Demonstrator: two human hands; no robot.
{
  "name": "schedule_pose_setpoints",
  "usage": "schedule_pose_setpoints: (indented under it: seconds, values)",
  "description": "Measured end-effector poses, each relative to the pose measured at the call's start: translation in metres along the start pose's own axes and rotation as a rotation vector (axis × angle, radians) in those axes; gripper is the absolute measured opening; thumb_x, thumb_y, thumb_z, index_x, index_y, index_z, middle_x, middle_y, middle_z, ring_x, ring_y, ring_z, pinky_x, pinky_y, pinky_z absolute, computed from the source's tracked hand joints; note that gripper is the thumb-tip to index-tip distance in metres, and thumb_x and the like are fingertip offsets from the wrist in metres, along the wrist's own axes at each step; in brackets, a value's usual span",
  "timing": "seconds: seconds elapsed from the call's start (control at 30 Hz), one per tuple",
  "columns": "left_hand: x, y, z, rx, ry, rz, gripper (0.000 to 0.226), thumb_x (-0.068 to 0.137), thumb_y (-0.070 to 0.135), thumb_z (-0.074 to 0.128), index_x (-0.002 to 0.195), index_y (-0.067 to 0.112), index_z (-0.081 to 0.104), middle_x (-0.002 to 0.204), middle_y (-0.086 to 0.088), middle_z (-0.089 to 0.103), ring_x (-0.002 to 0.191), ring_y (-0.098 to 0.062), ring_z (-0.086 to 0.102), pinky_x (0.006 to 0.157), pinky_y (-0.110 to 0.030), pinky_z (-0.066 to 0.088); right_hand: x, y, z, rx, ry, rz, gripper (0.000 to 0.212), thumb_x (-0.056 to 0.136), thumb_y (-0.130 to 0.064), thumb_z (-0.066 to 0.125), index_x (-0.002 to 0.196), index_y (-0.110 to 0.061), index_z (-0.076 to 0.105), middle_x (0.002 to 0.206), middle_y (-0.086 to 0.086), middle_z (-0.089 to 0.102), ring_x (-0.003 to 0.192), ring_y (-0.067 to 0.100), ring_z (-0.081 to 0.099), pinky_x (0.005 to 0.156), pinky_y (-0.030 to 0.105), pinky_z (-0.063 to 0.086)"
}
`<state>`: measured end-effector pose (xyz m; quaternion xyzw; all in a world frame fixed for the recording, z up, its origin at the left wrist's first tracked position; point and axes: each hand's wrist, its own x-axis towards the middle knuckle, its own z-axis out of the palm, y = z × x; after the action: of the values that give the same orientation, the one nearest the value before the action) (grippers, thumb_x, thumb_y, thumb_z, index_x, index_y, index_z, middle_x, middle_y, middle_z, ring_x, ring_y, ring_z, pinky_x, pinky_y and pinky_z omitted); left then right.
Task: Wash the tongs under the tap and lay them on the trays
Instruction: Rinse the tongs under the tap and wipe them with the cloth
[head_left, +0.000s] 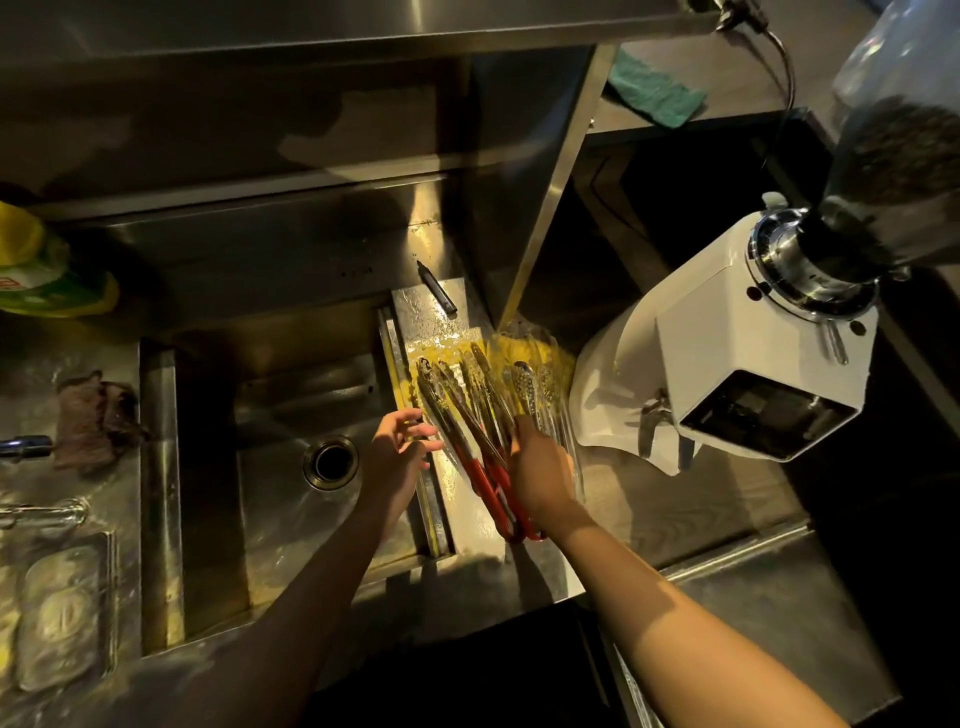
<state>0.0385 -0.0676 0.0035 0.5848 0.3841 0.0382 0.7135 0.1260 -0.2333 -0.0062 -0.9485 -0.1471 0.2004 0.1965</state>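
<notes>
Below my head, a steel counter runs across the view, with a deep steel sink set into it at left. Right of the sink stands a white coffee grinder, its hopper holding dark beans. Between sink and grinder, on the wet counter, lies a fanned bundle of metal tongs, tips pointing away from me and red handles toward me. The tips rest over a yellow surface with something clear on it; I cannot tell whether that is a tray. My hands are apart, one on each side of the bundle. My right hand lies on top of the tongs near their middle, back upward; its fingers are hidden, so I cannot tell whether they close round anything. My left hand is above the sink's right rim, fingers loosely spread, fingertips just beside the leftmost tong and holding nothing. A yellow-green bottle stands at far left, with a brown cloth below it beside a tap. A green scouring pad lies on the upper shelf. The drain is uncovered. A dark pen lies beyond the tongs.
</notes>
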Motion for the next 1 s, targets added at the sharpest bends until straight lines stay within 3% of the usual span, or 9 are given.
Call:
schedule_pose_setpoints:
  seconds: [0.2, 0.27, 0.33, 0.43, 0.57, 0.67, 0.73, 0.87, 1.0]
  values:
    - [0.000, 0.001, -0.005, 0.090, 0.023, 0.047, 0.032, 0.092, -0.008, 0.052, 0.118, 0.011, 0.054, 0.097, -0.008, 0.068, 0.086, -0.021, 0.070, 0.064, -0.029, 0.051, 0.002, -0.001, 0.001, 0.192, 0.013, 0.042, 0.025, 0.100, -0.011, 0.049, 0.123, -0.016, 0.059, 0.083, -0.005, 0.062, 0.064, 0.008, 0.054, 0.050, 0.022, 0.033]
    - [0.000, 0.002, -0.009, 0.111, 0.019, 0.063, 0.032, 0.094, -0.009, 0.049, 0.118, 0.011, 0.054, 0.099, -0.009, 0.068, 0.083, -0.017, 0.071, 0.064, -0.029, 0.052, 0.004, -0.001, 0.002, 0.367, -0.001, 0.061, 0.020, 0.103, -0.014, 0.046, 0.115, -0.017, 0.062, 0.087, -0.003, 0.065, 0.071, 0.013, 0.062, 0.056, 0.023, 0.045]
    - [0.000, 0.003, -0.013, 0.108, 0.013, 0.071, 0.031, 0.094, -0.009, 0.048, 0.116, 0.013, 0.054, 0.099, -0.009, 0.068, 0.079, -0.013, 0.070, 0.064, -0.028, 0.052, 0.006, -0.005, 0.003, 0.587, -0.058, 0.120, 0.019, 0.104, -0.017, 0.046, 0.110, -0.018, 0.064, 0.092, 0.002, 0.069, 0.082, 0.025, 0.070, 0.071, 0.040, 0.060]
    - [0.002, 0.011, -0.022, 0.023, 0.016, 0.068, 0.030, 0.092, -0.004, 0.055, 0.111, 0.019, 0.053, 0.097, -0.008, 0.066, 0.072, -0.008, 0.070, 0.061, -0.025, 0.051, 0.008, -0.020, -0.004, 0.775, -0.124, 0.156, 0.018, 0.103, -0.022, 0.049, 0.109, -0.020, 0.066, 0.097, 0.006, 0.073, 0.090, 0.027, 0.071, 0.084, 0.048, 0.059]
    - [-0.007, 0.024, -0.044, -0.020, 0.043, 0.099, 0.050, 0.077, 0.023, 0.065, 0.123, 0.014, 0.049, 0.104, -0.007, 0.065, 0.089, -0.019, 0.068, 0.074, -0.035, 0.052, 0.003, -0.066, -0.017, 0.905, -0.275, 0.017, 0.023, 0.107, -0.023, 0.043, 0.104, -0.012, 0.063, 0.087, 0.016, 0.073, 0.053, 0.020, 0.059, 0.052, 0.030, 0.049]
    - [-0.014, 0.030, -0.069, -0.043, 0.148, 0.120, 0.036, 0.091, 0.005, 0.060, 0.124, 0.014, 0.049, 0.106, -0.007, 0.064, 0.088, -0.015, 0.069, 0.072, -0.031, 0.051, 0.004, -0.103, -0.008, 0.944, -0.358, -0.011, 0.042, 0.104, -0.050, 0.039, 0.104, -0.016, 0.064, 0.084, 0.015, 0.075, 0.043, 0.016, 0.052, 0.040, 0.022, 0.039]
    - [-0.021, 0.033, -0.090, -0.044, 0.205, 0.112, 0.034, 0.093, 0.003, 0.060, 0.122, 0.018, 0.051, 0.106, -0.005, 0.064, 0.084, -0.006, 0.068, 0.073, -0.026, 0.052, 0.000, -0.125, 0.002, 0.925, -0.446, -0.047, 0.050, 0.097, -0.062, 0.041, 0.112, -0.018, 0.060, 0.085, 0.012, 0.076, 0.052, 0.016, 0.056, 0.044, 0.022, 0.040]
    - [-0.041, 0.034, -0.140, -0.023, 0.346, 0.123, 0.033, 0.092, 0.002, 0.062, 0.118, 0.020, 0.055, 0.101, 0.000, 0.064, 0.090, -0.010, 0.066, 0.071, -0.019, 0.053, -0.015, -0.166, 0.023, 0.799, -0.503, -0.173, 0.031, 0.097, -0.043, 0.059, 0.109, -0.015, 0.060, 0.082, 0.007, 0.075, 0.063, 0.013, 0.063, 0.048, 0.024, 0.045]
    - [-0.071, 0.026, -0.198, -0.069, 0.496, 0.110, 0.032, 0.087, -0.007, 0.064, 0.115, 0.008, 0.057, 0.090, -0.002, 0.065, 0.070, 0.004, 0.065, 0.062, -0.011, 0.050, -0.033, -0.215, 0.065, 0.799, -0.577, -0.233, 0.016, 0.101, -0.027, 0.056, 0.100, -0.012, 0.057, 0.075, 0.002, 0.068, 0.062, 0.016, 0.062, 0.055, 0.025, 0.049]
